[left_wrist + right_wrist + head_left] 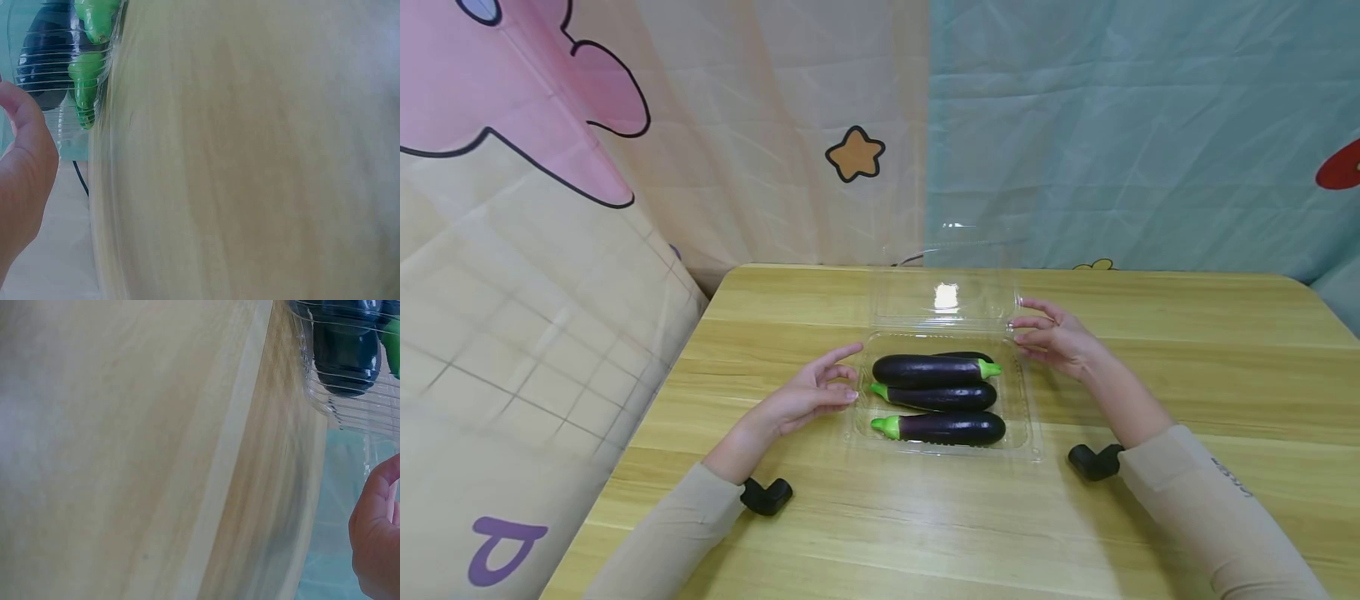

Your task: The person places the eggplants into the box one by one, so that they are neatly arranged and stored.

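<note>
A clear plastic clamshell box [1018, 446] lies on the table, its lid [910, 300] raised at the back. Inside are several dark purple eggplants with green stems: a front eggplant [955, 428], a middle eggplant [940, 397] and a rear eggplant [925, 370], with another mostly hidden behind that one. My left hand [808, 392] is at the box's left wall, fingers loosely extended and fingertips right at the side. On the right, my right hand [1060, 340] has its fingers spread, fingertips at the lid's right edge near the hinge.
The wooden table [1187, 350] ends at a curtain [1112, 142] behind the box. A tiled-pattern cloth [527, 333] hangs along the left side. Black wrist mounts [767, 497] sit below both hands.
</note>
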Action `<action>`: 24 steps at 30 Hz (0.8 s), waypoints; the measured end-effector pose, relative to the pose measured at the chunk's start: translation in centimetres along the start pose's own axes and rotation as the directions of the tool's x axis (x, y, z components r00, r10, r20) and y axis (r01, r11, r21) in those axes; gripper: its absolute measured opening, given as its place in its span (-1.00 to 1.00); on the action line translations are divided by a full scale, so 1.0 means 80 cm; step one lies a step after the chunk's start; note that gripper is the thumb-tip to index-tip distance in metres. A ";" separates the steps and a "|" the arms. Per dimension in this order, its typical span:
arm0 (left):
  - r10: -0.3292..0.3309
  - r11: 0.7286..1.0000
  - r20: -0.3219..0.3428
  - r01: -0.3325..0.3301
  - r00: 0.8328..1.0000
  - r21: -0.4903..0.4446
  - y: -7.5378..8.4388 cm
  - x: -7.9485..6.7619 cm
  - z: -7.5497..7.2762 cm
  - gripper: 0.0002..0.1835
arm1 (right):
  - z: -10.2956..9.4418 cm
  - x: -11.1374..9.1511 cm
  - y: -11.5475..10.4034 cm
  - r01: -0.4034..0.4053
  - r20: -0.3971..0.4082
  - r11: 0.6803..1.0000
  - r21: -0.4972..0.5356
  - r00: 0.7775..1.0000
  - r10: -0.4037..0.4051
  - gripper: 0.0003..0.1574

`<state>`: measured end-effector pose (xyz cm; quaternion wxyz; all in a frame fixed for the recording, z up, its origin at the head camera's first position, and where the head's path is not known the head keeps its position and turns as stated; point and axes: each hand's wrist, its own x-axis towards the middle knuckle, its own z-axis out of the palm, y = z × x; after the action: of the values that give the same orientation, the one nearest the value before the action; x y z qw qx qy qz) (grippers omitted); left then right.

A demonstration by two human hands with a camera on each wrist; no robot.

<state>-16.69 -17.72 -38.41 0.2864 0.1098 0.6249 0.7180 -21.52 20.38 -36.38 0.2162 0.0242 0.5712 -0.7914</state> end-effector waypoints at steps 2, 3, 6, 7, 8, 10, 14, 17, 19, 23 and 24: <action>0.001 1.000 0.001 -0.001 1.000 -0.004 0.000 0.000 0.000 -0.18 | 0.000 0.000 0.000 0.007 0.000 1.000 -0.001 1.000 -0.007 -0.33; 0.001 1.000 0.001 -0.001 1.000 -0.005 0.000 0.000 0.000 -0.18 | 0.000 0.000 0.000 0.009 0.001 1.000 -0.002 1.000 -0.009 -0.33; -0.001 1.000 -0.001 0.001 1.000 -0.010 0.001 -0.001 0.001 -0.18 | 0.000 0.000 0.001 0.023 0.007 1.000 -0.011 1.000 -0.023 -0.35; -0.002 1.000 -0.002 0.002 1.000 -0.010 0.001 -0.001 0.001 -0.18 | 0.000 0.000 0.001 0.031 0.011 0.999 -0.014 0.999 -0.030 -0.36; -0.003 1.000 -0.004 0.003 1.000 -0.010 0.001 0.000 0.001 -0.18 | 0.000 0.000 0.002 0.038 0.014 0.999 -0.015 0.999 -0.038 -0.38; -0.005 1.000 -0.007 0.005 1.000 -0.006 0.001 -0.001 0.001 -0.18 | 0.000 0.001 0.003 0.052 0.015 0.999 -0.014 0.999 -0.052 -0.40; -0.008 1.000 -0.008 0.008 1.000 0.002 0.001 -0.001 0.001 -0.18 | 0.000 0.003 0.006 0.070 0.021 0.997 -0.010 0.997 -0.070 -0.45; -0.009 1.000 -0.005 0.009 1.000 0.004 0.001 -0.001 0.001 -0.18 | -0.001 0.003 0.007 0.075 0.019 0.997 -0.018 0.997 -0.075 -0.50; -0.009 1.000 -0.001 0.009 1.000 0.001 0.001 -0.001 0.000 -0.18 | -0.001 0.003 0.007 0.078 0.011 0.997 -0.024 0.997 -0.078 -0.53; -0.009 1.000 0.007 0.009 1.000 -0.010 0.000 0.000 0.000 -0.18 | 0.000 0.003 0.007 0.089 0.005 0.996 -0.023 0.996 -0.089 -0.57; -0.009 1.000 0.008 0.009 1.000 -0.014 0.000 0.000 -0.001 -0.18 | 0.000 0.002 0.007 0.093 0.004 0.995 -0.024 0.996 -0.093 -0.58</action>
<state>-16.74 -17.76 -38.41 0.2928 0.1080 0.6193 0.7205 -21.46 20.16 -36.92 0.1801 -0.0061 0.5809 -0.7938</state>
